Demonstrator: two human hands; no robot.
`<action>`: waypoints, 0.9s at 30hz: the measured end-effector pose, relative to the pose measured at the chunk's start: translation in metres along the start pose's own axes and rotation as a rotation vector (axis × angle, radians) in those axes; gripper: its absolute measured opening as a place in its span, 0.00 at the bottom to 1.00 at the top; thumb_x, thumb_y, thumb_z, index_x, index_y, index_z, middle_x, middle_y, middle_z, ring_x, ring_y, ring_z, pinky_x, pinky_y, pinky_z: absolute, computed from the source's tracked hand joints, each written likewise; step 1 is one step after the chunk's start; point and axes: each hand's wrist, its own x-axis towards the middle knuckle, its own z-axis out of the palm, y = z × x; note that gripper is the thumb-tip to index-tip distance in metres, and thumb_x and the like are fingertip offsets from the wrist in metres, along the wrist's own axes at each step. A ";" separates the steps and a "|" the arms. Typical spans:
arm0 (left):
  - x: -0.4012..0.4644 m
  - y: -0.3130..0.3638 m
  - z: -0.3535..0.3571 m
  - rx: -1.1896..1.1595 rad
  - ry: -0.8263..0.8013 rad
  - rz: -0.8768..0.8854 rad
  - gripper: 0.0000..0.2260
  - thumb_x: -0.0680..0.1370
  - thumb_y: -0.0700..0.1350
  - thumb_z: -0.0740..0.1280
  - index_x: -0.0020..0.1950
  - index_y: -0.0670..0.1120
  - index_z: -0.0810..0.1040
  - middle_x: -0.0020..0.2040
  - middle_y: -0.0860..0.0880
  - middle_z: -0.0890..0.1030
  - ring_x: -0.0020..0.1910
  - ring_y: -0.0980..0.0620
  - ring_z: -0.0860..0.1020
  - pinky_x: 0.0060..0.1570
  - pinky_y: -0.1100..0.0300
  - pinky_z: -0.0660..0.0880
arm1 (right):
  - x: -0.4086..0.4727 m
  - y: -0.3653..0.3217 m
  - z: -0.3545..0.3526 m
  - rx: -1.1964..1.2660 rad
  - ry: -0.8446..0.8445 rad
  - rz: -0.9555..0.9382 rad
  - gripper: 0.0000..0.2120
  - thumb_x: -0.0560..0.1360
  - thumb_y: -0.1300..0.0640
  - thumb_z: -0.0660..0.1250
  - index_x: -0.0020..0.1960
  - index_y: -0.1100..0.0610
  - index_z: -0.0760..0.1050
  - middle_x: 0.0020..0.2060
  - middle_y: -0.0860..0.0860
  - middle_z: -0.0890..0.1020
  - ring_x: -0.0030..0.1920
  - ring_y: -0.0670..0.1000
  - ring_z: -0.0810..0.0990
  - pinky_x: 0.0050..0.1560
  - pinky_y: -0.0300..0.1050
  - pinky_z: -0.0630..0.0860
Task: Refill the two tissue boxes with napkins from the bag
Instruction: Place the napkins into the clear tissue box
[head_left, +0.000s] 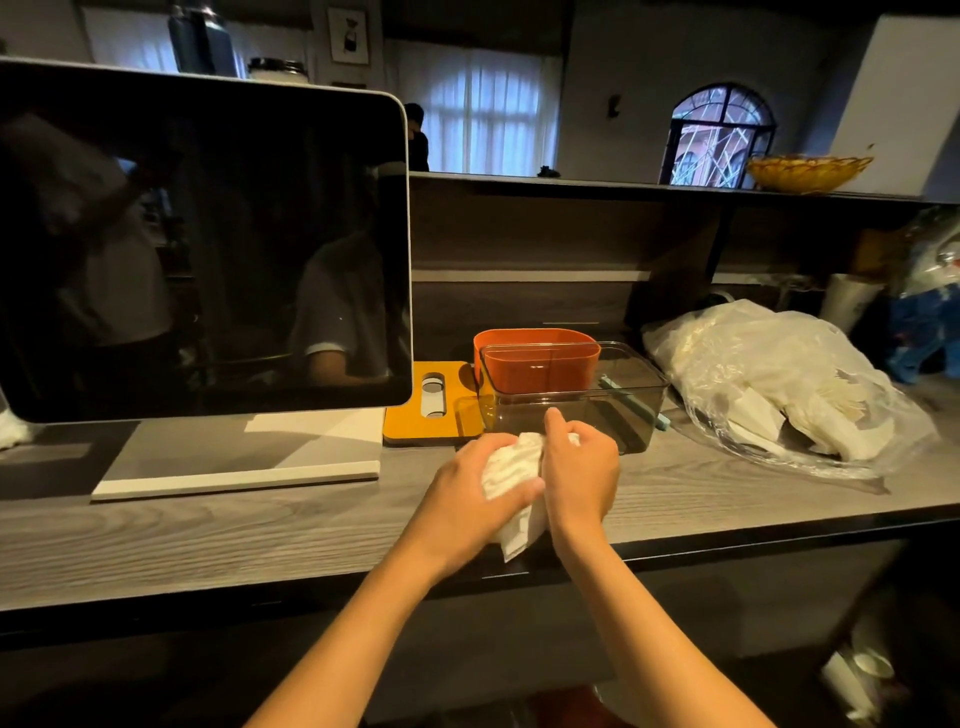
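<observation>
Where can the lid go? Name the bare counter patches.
Bare counter runs along the front edge, left of both hands, below the screen base. A smaller strip lies between the clear box and the bag. Behind, boxes and yellow lid crowd together.

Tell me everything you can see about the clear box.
The clear box is a see-through, smoky plastic rectangle with rounded corners, open on top and upright on the counter. The orange box stands right behind it, the bag to its right. No napkins show inside. The hands work just before it; contact is unclear.
</observation>
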 end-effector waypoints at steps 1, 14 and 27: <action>0.000 0.002 0.000 0.037 0.003 0.008 0.21 0.77 0.54 0.70 0.68 0.58 0.69 0.56 0.61 0.73 0.54 0.61 0.73 0.45 0.70 0.72 | 0.002 -0.004 -0.002 -0.010 -0.009 0.002 0.23 0.79 0.48 0.63 0.27 0.55 0.68 0.23 0.49 0.71 0.28 0.47 0.69 0.32 0.43 0.65; 0.011 0.002 -0.034 -0.691 -0.065 -0.434 0.16 0.78 0.39 0.69 0.65 0.44 0.77 0.55 0.44 0.84 0.52 0.47 0.83 0.43 0.55 0.79 | 0.035 -0.019 -0.045 0.115 -0.895 0.193 0.21 0.74 0.63 0.70 0.65 0.55 0.74 0.57 0.54 0.81 0.54 0.55 0.83 0.50 0.50 0.82; 0.014 0.023 -0.002 -0.903 -0.155 -0.573 0.16 0.77 0.51 0.71 0.62 0.49 0.76 0.54 0.42 0.85 0.54 0.42 0.84 0.59 0.41 0.78 | 0.008 -0.029 -0.031 0.349 -0.655 0.446 0.17 0.79 0.41 0.60 0.61 0.50 0.74 0.53 0.55 0.82 0.51 0.56 0.83 0.48 0.50 0.80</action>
